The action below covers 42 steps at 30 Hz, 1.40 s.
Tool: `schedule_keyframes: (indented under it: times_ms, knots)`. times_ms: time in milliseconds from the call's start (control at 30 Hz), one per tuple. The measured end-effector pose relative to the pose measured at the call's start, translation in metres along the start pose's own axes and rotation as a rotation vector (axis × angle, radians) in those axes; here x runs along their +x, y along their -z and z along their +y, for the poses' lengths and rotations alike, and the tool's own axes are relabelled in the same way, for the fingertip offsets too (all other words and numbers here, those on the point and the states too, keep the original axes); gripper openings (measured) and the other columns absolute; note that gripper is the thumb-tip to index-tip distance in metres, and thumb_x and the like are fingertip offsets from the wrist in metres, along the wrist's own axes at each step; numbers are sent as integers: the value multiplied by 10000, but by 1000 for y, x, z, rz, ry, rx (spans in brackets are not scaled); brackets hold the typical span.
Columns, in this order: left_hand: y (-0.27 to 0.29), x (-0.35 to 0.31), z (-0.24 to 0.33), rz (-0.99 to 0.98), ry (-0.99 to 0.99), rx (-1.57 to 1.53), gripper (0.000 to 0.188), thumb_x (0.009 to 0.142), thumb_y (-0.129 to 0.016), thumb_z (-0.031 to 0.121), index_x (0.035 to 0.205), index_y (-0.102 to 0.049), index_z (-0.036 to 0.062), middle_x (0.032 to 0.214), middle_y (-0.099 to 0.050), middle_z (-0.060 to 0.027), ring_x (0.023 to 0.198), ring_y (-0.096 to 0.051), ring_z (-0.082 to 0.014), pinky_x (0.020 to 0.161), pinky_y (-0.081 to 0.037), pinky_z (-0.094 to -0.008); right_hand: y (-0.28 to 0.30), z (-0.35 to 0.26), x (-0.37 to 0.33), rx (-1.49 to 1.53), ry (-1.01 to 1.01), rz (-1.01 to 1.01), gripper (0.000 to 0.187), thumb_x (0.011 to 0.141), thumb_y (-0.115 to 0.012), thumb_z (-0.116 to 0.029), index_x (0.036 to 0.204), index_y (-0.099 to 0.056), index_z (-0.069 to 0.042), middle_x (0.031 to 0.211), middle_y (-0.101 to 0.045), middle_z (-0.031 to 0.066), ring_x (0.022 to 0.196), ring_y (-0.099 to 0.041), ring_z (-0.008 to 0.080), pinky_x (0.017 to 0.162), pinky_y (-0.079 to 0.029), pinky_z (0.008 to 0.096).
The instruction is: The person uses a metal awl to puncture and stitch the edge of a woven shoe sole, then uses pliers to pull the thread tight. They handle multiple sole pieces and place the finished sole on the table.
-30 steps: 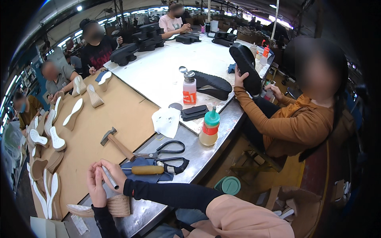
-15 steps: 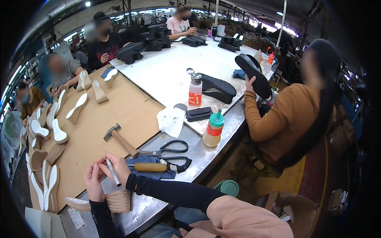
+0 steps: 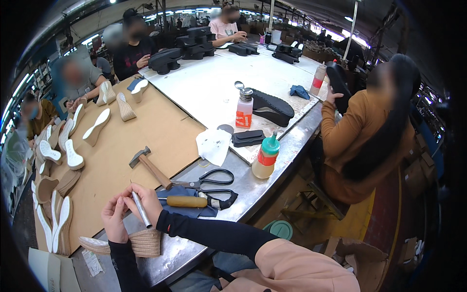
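Pinched in my right hand (image 3: 148,199) is a silver pen-shaped metal tool (image 3: 142,211), its thin point upward. My left hand (image 3: 115,218) is beside it, thumb and fingers pressed together near my right fingertips; whatever they hold is too small to make out. Below both hands, a woven wedge sole (image 3: 147,243) lies on the metal table edge. To the right, a tool with a yellowish wooden handle (image 3: 186,201) rests on a blue cloth (image 3: 203,212). Black-handled scissors (image 3: 216,176) lie beside it, and a hammer (image 3: 156,171) lies just beyond.
More wedge soles (image 3: 63,224) crowd the left of the brown board (image 3: 146,117). A green-topped glue bottle (image 3: 265,158), a pink-liquid bottle (image 3: 244,112) and black soles (image 3: 272,109) stand rightward. A co-worker in brown (image 3: 357,126) sits at right; others work across the table.
The co-worker at right has drawn the black sole back and turned away. My view has shifted slightly. My hands keep nearly the same pose around the metal tool.
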State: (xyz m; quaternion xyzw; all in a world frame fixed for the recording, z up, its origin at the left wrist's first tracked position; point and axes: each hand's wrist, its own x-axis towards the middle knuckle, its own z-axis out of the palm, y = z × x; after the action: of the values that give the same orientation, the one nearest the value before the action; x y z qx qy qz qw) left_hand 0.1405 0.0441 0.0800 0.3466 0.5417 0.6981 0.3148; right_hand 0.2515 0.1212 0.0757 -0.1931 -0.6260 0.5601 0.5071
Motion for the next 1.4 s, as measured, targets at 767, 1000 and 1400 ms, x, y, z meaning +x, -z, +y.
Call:
schedule_keyframes:
  times_ms: [767,1000,1400]
  knots:
    - [6,2,3,-42,99,-50,330,967,-591,159,1246,-486,15,1058,-638,-92,896,-641,-127,755,-518,-235,-6,-5,-6,111,-45,8,59,836,-587,-4,893,-575,-12,722,-608,98,651,-587,131,612,-482,277]
    - [12,6,-5,-11,84,-11,282,963,-595,151,1200,-526,14,1050,-629,-71,872,-639,-109,718,-511,-214,-12,5,-4,145,-13,48,63,812,-572,24,860,-552,-11,686,-581,123,606,-573,174,565,-460,305]
    - [19,-48,55,-344,-105,784,647,751,-769,202,1281,-431,47,1217,-480,-84,1125,-452,-242,972,-329,-408,-11,24,10,63,-32,98,114,771,-650,-18,834,-555,-25,704,-599,132,651,-619,265,605,-478,352]
